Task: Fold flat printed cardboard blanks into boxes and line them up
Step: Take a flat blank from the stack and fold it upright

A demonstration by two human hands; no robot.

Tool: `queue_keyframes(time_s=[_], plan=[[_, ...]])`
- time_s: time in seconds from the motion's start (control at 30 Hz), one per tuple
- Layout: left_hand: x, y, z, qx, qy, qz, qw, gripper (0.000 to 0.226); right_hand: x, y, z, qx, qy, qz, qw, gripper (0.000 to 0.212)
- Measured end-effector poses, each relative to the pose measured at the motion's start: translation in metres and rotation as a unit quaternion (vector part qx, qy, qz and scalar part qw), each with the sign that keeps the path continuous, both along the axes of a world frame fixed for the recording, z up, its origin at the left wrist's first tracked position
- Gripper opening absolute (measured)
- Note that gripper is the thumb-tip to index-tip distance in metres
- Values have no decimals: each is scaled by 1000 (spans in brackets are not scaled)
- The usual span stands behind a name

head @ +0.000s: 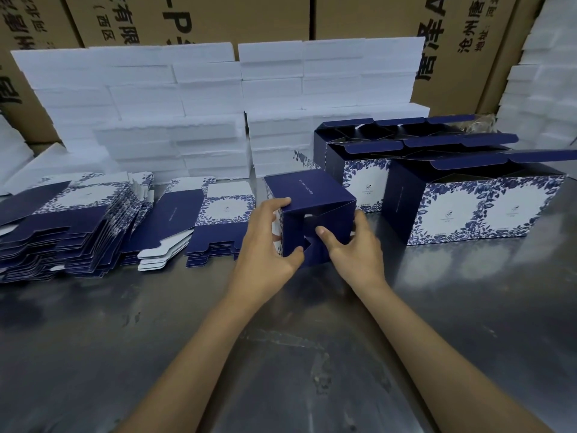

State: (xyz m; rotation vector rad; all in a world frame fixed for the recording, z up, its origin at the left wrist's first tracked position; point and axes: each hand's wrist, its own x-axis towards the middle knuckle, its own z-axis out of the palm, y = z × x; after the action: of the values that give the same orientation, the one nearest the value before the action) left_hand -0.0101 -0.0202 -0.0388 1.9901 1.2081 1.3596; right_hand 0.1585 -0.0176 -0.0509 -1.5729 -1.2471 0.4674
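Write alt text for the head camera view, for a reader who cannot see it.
Two bare hands, left hand and right hand, grip a half-folded navy box on a metal table, pressing its bottom flaps in. Flat printed blanks lie stacked to the left; finished open boxes stand in rows to the right.

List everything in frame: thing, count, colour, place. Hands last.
box in progress: one, navy with blue-and-white floral side, centre of table, tipped so its bottom flaps face the camera, flaps not fully tucked.
finished boxes: several, exact count unclear, navy and floral, in rows at right, top flaps open.
flat blanks: many, navy and white floral, in fanned stacks at left.
foam blocks: many, white, stacked behind.
cartons: several, brown with black print, at back.
table: one, grey metal.
left hand: grip on the box's left edge.
right hand: thumb pressing a bottom flap, fingers round the right side.
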Motion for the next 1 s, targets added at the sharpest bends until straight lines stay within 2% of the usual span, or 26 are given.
queue_keyframes(time_s=[0.17, 0.23, 0.3, 0.37, 0.43, 0.5, 0.57, 0.7, 0.77, 0.8, 0.83, 0.87, 1.0], plan=[[1, 0, 1, 7, 8, -4, 1000, 68, 1, 1, 0, 6, 7, -6, 1000, 39], [3, -2, 4, -13, -24, -1, 1000, 62, 3, 3, 1, 1, 50, 26, 998, 42], [4, -5, 10, -53, -103, 9, 993, 50, 6, 3, 3, -9, 136, 73, 988, 46], [2, -3, 15, -103, -185, 24, 977, 37, 8, 1, 8, -16, 210, 101, 972, 38], [-3, 1, 16, -162, -215, 50, 962, 29, 11, -3, 16, -18, 244, 98, 965, 28], [-5, 4, 15, -207, -202, 64, 955, 29, 15, -5, 20, -17, 251, 94, 963, 34], [-4, 2, 13, -251, -177, 53, 950, 48, 16, -8, 23, -18, 245, 94, 965, 44], [-5, 0, 12, -326, -143, -5, 934, 127, 14, -9, 25, 5, 263, 107, 959, 40], [-6, -2, 17, -317, -148, -26, 936, 141, 16, -8, 26, 2, 303, 112, 946, 35], [-6, -3, 20, -297, -157, -24, 942, 143, 18, -6, 27, 8, 325, 121, 938, 24], [-6, -3, 22, -263, -166, -14, 950, 143, 20, -4, 27, 16, 346, 128, 929, 13], [-6, -4, 24, -219, -175, -3, 960, 141, 23, -3, 28, 22, 351, 125, 928, 11], [-6, -8, 26, -84, -209, 2, 974, 117, 23, -5, 27, 28, 273, 109, 956, 36]])
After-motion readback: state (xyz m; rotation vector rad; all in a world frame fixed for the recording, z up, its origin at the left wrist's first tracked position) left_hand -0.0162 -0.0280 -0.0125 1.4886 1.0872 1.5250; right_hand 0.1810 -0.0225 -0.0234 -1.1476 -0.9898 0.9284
